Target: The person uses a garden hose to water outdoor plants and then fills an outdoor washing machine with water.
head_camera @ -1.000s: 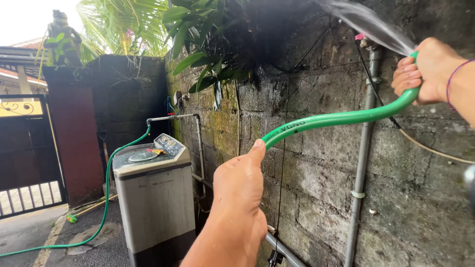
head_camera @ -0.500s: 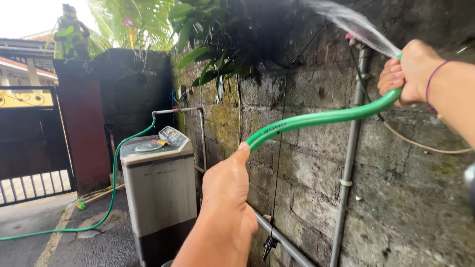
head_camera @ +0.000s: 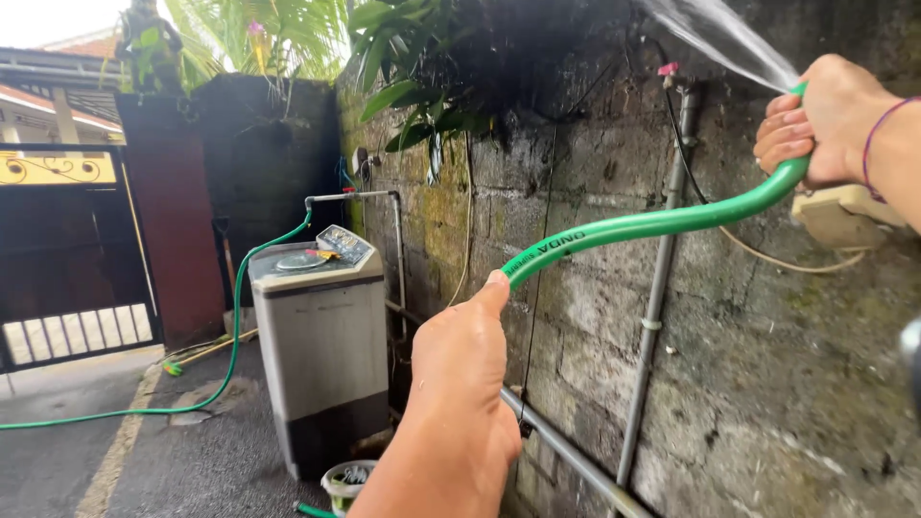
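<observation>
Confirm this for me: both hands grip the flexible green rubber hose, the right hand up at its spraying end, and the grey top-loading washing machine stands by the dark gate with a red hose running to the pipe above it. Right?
One detail is wrong. In the head view the hose running from the ground up to the pipe above the grey top-loading washing machine is green, not red. The rest holds: the left hand and the right hand both grip the flexible green rubber hose, with the right at its spraying end.

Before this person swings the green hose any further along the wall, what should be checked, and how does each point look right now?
1. Right hand gripping the green rubber hose at its spraying end: ok.
2. Left hand supporting the hose lower down: ok.
3. Water jet aimed up at the dark block wall: ok.
4. Beige box with cable just under the right hand, maybe electrical: cannot tell.
5. Grey upright washing machine away from the spray: ok.
</observation>
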